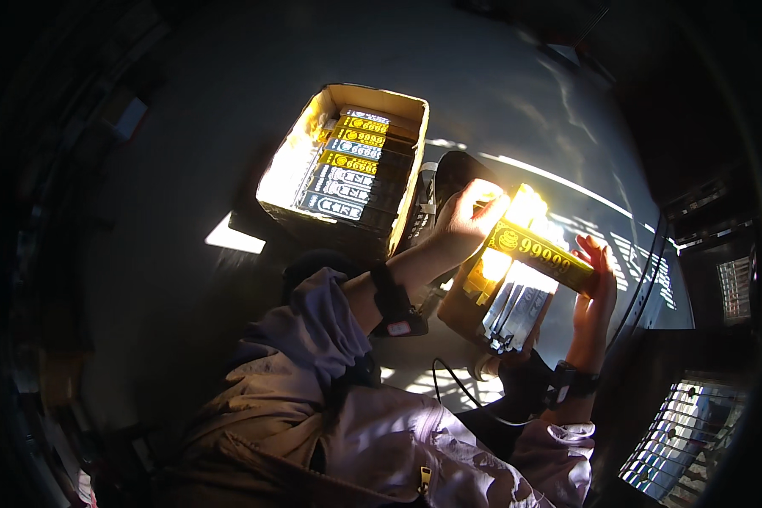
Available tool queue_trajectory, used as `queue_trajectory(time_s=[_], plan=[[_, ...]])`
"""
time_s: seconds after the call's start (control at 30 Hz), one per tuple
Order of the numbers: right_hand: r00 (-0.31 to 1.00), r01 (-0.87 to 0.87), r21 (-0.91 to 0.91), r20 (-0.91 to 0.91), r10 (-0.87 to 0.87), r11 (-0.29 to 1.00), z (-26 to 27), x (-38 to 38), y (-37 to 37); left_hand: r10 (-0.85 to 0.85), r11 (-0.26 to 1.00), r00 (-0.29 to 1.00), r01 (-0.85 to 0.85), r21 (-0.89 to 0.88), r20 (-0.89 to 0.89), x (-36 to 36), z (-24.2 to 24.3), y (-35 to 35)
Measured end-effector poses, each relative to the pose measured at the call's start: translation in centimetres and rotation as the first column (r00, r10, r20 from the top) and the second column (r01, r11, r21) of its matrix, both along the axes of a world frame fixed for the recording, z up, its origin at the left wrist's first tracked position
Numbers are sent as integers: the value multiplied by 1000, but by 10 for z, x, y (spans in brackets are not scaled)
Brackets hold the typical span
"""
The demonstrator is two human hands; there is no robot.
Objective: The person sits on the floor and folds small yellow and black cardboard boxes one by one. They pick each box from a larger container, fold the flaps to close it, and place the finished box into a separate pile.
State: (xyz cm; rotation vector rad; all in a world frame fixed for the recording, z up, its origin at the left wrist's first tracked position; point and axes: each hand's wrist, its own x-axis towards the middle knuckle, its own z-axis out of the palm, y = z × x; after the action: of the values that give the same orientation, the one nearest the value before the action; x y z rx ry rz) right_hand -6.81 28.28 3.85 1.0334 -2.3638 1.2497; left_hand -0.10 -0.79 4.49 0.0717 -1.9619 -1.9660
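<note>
A long yellow carton [541, 254] with dark print on its face is held slantwise in front of me. My left hand [472, 208] has its fingers curled at the carton's left end, where strong sunlight washes out the fingertips. At the opposite end, my right hand [598, 270] holds the carton against its palm and fingers. Below it is a cardboard box [462, 306] with yellow pieces [482, 286] and silvery-grey flat pieces [515, 308] inside. The held carton hides part of this box.
An open cardboard box [408, 105] to the left holds a row of yellow cartons [355, 162] and dark cartons with white print [336, 206]. A black cable [460, 384] loops near my right forearm. Dark furniture with a slatted panel [670, 438] stands at the right.
</note>
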Motion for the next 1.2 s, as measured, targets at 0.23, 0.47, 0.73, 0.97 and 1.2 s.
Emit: queue_trajectory(time_s=[0.23,0.47,0.73,0.97,1.2], plan=[[932,-49,-367,318,174,929,4,-3,-10,66,997,990,-62,36,-123,-3,-10,4],[867,227,-420,498,14,879,17,-7,-9,-247,914,941,306,-267,231,13,34,-14],[989,127,172,58,-138,977,9,-5,2,-228,569,966,31,-822,-121,48,56,-19],[750,240,-500,640,168,832,-15,-18,-15,34,636,996,-81,-768,-76,69,48,-83],[705,292,-386,705,77,875,8,1,-24,434,794,883,-281,-539,179,79,-45,-201]])
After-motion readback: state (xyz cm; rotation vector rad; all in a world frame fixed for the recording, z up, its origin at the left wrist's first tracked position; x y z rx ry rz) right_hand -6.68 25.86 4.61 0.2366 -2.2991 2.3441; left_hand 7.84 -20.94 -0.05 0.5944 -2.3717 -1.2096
